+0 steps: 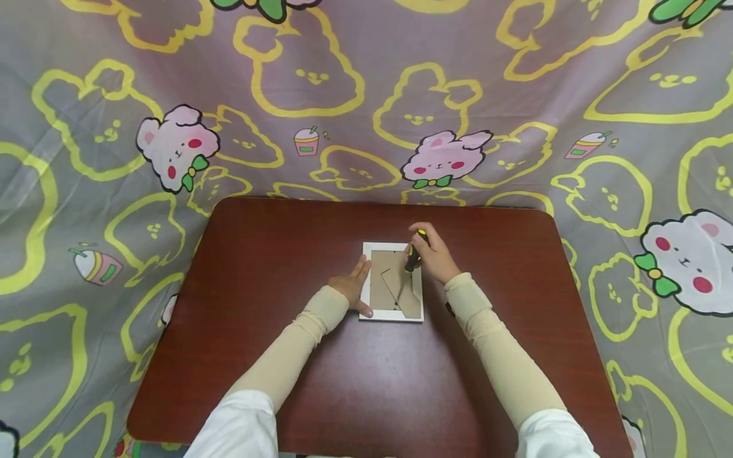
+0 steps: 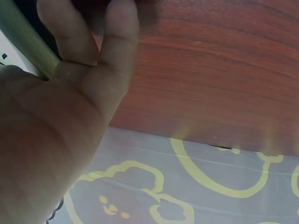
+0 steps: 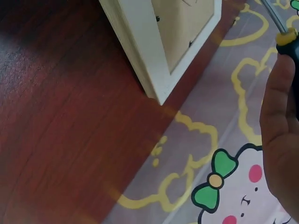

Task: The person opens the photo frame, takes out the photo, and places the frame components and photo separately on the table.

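Observation:
A white picture frame [image 1: 395, 246] lies back-side up on the table, its beige backing board [image 1: 380, 296] showing, with small dark tabs along the inner edge. My left hand [image 1: 347, 289] rests against the frame's left side, fingers spread along the edge and thumb at the near left corner. My right hand [image 1: 439, 259] grips a screwdriver [image 1: 413, 254] by its black and yellow handle. The shaft slants down toward a tab at the near inner edge. In the right wrist view the screwdriver's yellow collar [image 3: 286, 36] shows beside the thumb; the tip is out of that view.
The reddish-brown wooden table [image 1: 275, 254] has rounded corners. A grey curtain [image 1: 355, 57] with yellow outlines and cartoon rabbits hangs close behind it and along both sides. A thin bent stand outline [image 1: 386, 272] marks the backing board.

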Tool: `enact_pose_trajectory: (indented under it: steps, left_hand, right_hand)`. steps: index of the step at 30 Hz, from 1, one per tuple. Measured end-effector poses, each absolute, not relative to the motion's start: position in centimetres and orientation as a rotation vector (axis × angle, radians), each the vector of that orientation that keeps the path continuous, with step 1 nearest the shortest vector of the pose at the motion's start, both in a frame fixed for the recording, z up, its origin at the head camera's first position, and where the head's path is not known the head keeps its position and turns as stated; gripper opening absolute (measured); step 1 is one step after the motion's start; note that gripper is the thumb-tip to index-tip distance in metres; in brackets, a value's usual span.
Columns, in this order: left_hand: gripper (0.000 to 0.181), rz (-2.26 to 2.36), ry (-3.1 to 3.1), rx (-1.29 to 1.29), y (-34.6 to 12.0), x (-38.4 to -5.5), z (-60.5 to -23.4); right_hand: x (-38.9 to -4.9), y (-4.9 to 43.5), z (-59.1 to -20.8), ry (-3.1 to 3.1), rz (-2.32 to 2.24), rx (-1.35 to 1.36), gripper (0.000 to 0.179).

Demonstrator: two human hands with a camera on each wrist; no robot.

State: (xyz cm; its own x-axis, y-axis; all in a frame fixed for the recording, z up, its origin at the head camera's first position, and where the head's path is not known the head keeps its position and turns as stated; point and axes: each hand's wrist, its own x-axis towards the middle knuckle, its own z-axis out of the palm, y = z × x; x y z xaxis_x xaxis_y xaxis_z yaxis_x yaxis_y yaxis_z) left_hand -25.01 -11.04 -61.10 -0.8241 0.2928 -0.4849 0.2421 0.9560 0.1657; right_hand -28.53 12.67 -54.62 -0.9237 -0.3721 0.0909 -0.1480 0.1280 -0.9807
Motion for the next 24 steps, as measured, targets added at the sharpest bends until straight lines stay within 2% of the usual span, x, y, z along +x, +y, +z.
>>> enact_pose_trajectory:
  steps: [7,13,19,24]
  left_hand:
    - [0.143,0.140,2.584,0.388,-11.0,-25.4,-62.0]
    - [0.142,0.148,2.584,0.400,-11.1,-25.6,-61.3]
    - [0.140,0.142,2.577,0.395,-11.1,-25.4,-60.8]
    - [0.141,0.154,2.570,0.391,-10.9,-25.4,-60.6]
  right_hand:
    - [-28.1,12.3,-52.9,2.229,-1.825,-0.462,0.026]
    - [-28.9,12.3,-53.7,2.194,-1.889,-0.384,0.022]
    - [-28.5,11.9,-52.6,2.161,-1.925,-0.389,0.023]
    - [-29.1,12.0,-53.9,2.145,-1.880,-0.474,0.023]
